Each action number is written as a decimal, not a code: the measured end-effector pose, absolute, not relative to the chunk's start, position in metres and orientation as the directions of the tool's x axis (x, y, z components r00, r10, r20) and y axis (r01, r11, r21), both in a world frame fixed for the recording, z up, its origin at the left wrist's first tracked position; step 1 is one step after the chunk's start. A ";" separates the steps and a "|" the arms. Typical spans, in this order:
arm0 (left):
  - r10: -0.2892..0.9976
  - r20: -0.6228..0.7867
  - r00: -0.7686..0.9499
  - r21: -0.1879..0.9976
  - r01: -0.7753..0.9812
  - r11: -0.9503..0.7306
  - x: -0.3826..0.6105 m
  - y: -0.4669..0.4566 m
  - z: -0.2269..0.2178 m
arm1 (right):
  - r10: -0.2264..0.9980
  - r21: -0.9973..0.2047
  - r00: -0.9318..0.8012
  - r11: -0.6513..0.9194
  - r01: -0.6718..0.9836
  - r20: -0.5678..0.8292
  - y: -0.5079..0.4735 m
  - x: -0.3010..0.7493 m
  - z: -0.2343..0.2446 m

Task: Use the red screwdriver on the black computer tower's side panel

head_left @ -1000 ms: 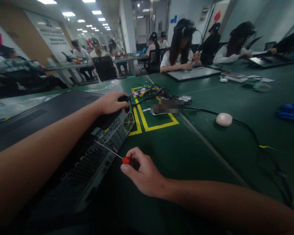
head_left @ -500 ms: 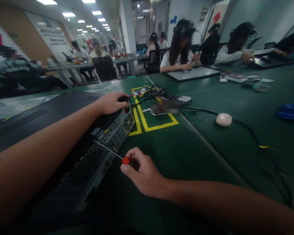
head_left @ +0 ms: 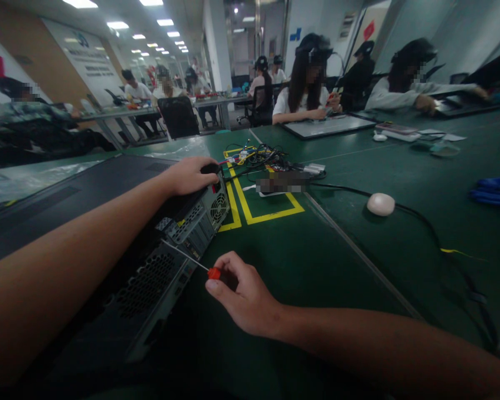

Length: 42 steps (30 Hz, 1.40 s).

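Head view: I see the person's left hand (head_left: 191, 173) on the far top corner of a big black metal computer case (head_left: 145, 250), lying on the left of the dark green table (head_left: 337, 266). Thumb hooks the edge by a small red switch (head_left: 215, 189); fingertips hidden, can't tell how tight that grip is. Right hand (head_left: 250, 291), near centre: grip closed loosely, fingers curled round the handle of a screwdriver with red-and-dark handle and thin metal shaft (head_left: 213, 273). Shaft slants left and away; tip is at the case's vented rear panel. Too dark to tell if it sits in a screw. Round fan grille (head_left: 219, 207) on that panel, toward the far end.

Beyond the case, a tangle of black and coloured cables (head_left: 269, 154) lies about yellow tape rectangles (head_left: 275, 215). Right of that, a white rounded plastic piece (head_left: 380, 204) touching a black cord (head_left: 427, 225). Crumpled blue bundle (head_left: 495, 190), far right. Clear plastic sheet (head_left: 183, 149) behind the case. Far side: a seated co-worker in white (head_left: 303, 94), arms over a flat dark-framed panel (head_left: 331, 125). More people at tables behind.
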<state>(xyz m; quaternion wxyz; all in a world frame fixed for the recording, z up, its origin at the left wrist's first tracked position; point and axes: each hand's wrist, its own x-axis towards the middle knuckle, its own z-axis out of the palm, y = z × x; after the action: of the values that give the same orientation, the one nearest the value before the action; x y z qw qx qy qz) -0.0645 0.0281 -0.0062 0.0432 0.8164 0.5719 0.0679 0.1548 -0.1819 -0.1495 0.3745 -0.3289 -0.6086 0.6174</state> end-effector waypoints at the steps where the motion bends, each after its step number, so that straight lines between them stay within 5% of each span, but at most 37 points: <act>1: 0.940 0.061 0.337 0.148 0.928 -0.342 -0.065 0.028 -0.006 | 0.863 -0.998 -0.502 0.026 -0.058 0.052 -0.182 0.155 -0.149; 42: 0.938 0.045 0.344 0.144 0.927 -0.347 -0.061 0.026 -0.005 | 0.869 -0.995 -0.484 0.098 -0.035 0.103 -0.182 0.156 -0.153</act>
<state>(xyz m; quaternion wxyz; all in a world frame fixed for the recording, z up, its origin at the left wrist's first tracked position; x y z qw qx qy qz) -0.0605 0.0264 -0.0051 0.0463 0.8183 0.5697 0.0600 0.1555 -0.1817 -0.1530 0.3863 -0.3296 -0.6324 0.5849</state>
